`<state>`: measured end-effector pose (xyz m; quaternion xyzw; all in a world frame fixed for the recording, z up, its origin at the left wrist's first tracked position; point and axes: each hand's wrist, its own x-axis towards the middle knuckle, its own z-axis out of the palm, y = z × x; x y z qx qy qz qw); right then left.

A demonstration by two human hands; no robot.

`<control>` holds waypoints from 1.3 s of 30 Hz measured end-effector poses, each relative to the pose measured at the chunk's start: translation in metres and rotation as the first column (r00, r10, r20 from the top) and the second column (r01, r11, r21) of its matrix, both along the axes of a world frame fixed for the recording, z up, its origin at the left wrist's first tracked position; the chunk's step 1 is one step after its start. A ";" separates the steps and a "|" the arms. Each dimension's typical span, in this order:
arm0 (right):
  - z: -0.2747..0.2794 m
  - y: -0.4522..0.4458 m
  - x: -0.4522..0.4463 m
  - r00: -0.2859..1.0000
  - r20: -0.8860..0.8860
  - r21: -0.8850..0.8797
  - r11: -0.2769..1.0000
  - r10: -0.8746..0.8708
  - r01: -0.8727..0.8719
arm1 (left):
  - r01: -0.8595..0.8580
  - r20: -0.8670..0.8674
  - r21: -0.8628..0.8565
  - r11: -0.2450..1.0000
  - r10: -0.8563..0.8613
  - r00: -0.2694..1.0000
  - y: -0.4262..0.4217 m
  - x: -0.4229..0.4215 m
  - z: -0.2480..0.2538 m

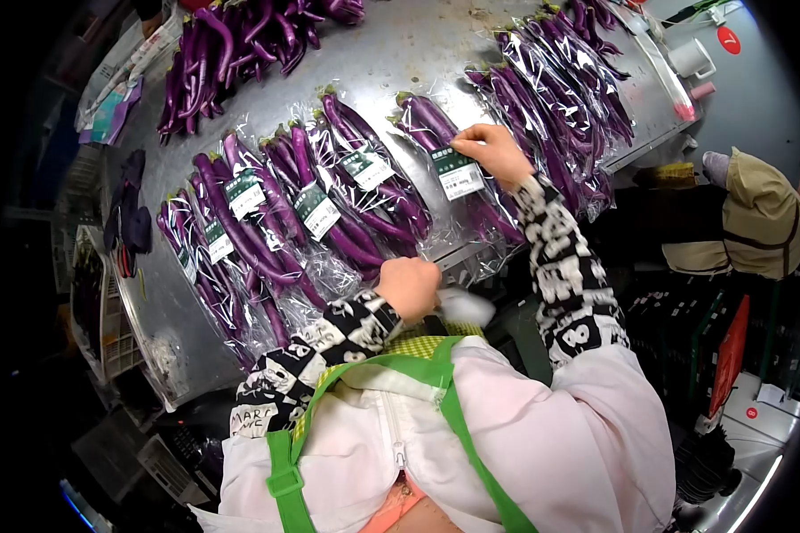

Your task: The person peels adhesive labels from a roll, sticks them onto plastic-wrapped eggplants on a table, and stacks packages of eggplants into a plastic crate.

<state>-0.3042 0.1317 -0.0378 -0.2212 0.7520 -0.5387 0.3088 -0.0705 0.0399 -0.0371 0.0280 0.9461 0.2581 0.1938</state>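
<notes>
Several clear bags of long purple eggplants (249,235) lie side by side on a metal table (364,53), many with green and white labels. My right hand (495,153) has its thumb and fingers pinched at the top edge of the label (456,174) on the rightmost labelled bag. Near the front edge of the table, my left hand (409,289) is closed in a fist beside the lower ends of the bags. A blurred white object (467,307) is just right of it; whether the left hand holds it cannot be made out.
Loose eggplants (209,62) are heaped at the back left. More bagged eggplants (564,107) are piled at the right. A dark glove-like item (130,204) lies at the left edge. Another person (760,213) is at the far right, near dark crates (684,329) and a white mug (692,59).
</notes>
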 end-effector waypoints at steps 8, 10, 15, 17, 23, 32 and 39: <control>-0.068 -0.017 -0.002 0.923 -0.386 0.291 0.950 0.007 0.114 | 0.184 -0.628 0.454 0.872 0.167 0.760 0.005 -0.009 0.033; -0.079 -0.025 0.013 0.967 -0.254 0.110 0.994 0.010 0.019 | 0.241 -0.557 0.603 0.761 0.184 0.810 0.011 -0.012 0.045; -0.012 0.018 0.000 0.751 -0.660 0.440 0.809 -0.002 0.389 | 0.041 -0.303 0.902 0.431 0.560 0.771 0.013 -0.021 0.048; -0.024 0.053 -0.031 0.569 -0.821 0.488 0.567 0.041 0.663 | -0.125 -0.055 0.972 0.201 0.708 0.705 0.018 -0.024 0.059; -0.047 0.107 -0.077 0.612 -0.788 0.527 0.589 0.067 0.613 | -0.031 -0.086 0.969 0.245 0.452 0.888 0.020 -0.015 0.047; 0.068 0.056 0.011 0.816 -0.568 0.248 0.923 -0.106 0.293 | 0.278 -0.347 0.919 0.280 0.237 0.908 0.021 -0.004 0.068; -0.018 -0.030 0.139 0.600 -0.746 0.561 0.757 0.288 0.334 | 0.209 -0.324 0.932 0.296 0.424 0.846 0.004 -0.003 0.058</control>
